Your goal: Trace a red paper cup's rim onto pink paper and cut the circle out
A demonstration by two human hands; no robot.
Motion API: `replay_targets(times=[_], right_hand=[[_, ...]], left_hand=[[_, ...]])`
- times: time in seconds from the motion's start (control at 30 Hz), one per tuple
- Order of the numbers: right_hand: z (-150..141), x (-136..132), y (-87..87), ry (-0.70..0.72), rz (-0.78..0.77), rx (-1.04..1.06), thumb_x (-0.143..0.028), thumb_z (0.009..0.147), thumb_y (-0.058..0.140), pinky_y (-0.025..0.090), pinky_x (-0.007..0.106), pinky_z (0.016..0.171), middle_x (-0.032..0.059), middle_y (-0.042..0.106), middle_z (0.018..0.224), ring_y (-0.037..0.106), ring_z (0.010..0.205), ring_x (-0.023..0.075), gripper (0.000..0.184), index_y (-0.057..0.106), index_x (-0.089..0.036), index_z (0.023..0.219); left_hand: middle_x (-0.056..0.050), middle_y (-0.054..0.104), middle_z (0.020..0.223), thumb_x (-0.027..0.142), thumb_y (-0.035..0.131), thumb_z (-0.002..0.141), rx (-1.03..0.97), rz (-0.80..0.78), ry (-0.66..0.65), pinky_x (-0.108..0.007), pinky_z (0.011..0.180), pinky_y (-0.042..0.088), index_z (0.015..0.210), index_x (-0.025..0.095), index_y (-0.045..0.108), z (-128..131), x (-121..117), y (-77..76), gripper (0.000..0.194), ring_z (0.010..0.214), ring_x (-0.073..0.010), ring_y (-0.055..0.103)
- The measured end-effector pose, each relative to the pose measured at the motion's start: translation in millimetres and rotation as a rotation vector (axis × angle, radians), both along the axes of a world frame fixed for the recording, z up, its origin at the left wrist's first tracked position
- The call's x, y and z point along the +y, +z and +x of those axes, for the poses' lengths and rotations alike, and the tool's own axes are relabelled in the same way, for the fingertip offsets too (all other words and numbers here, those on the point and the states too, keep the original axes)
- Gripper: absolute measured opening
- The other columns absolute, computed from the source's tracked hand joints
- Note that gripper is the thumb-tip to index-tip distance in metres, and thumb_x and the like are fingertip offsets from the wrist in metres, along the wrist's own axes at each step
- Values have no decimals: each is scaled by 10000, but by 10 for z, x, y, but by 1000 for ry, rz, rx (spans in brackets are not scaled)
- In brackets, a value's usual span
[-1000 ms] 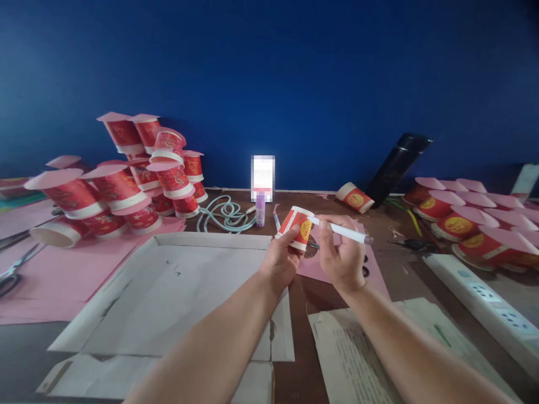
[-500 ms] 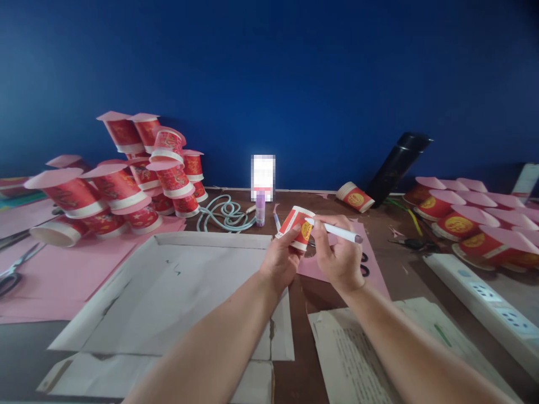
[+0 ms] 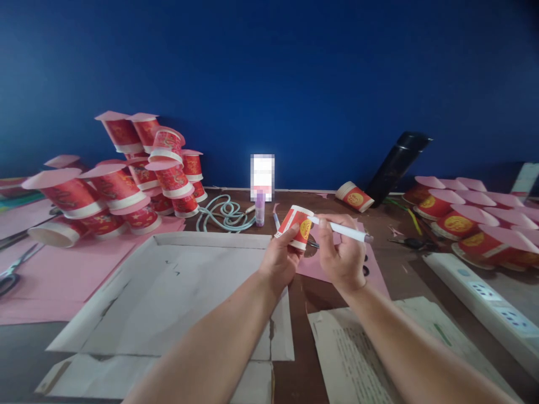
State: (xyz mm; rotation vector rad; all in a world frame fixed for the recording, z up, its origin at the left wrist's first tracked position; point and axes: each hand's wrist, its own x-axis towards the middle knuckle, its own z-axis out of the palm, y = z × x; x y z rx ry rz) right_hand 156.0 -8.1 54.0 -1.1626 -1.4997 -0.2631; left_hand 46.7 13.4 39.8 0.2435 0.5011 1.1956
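My left hand point(image 3: 281, 259) is wrapped round a red paper cup point(image 3: 295, 225) with a white stripe and a yellow emblem, tilted above the table. In my right hand point(image 3: 342, 252) is a white marker pen point(image 3: 346, 230), pinched by thumb and fingers. Its tip points left at the cup's upper right side; I cannot tell whether it touches. Below the hands lies a pink paper sheet point(image 3: 374, 275) with a round cut-out, and scissors point(image 3: 365, 271) rest on it, partly hidden by my right hand.
Red cups with pink paper discs point(image 3: 120, 185) are stacked at left; more cups point(image 3: 458, 221) stand at right. A flattened white cardboard box point(image 3: 168, 297) lies in front. A black flask point(image 3: 396, 168) leans at the back, a purple glue stick point(image 3: 260, 212) stands mid-table, and a power strip point(image 3: 488, 297) lies right.
The marker dipped inward over the cup's emblem half a second ago and has drawn back up and right. My left hand and the cup have stayed nearly still.
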Motion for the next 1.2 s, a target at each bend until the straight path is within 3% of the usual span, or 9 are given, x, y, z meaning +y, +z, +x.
replay_targets(times=[0.63,1.2], right_hand=[[-37,-6,32,15,14,-68,-233,897,551,498,369,786,53,702,866,652,820,207,71,615,-203,906],[0,3,16,2,-14,45,-266,910,539,498,353,786,62,693,899,644,853,202,127,648,-206,932]], left_hand=[[-67,730,981,176,738,726,36,40,-25,-267,923,480,950,148,697,-4,-14,-3,229,946,-173,669],[-72,731,1034,161,724,746,32,27,4,-244,928,485,929,154,703,-6,-14,12,184,1070,-194,651]])
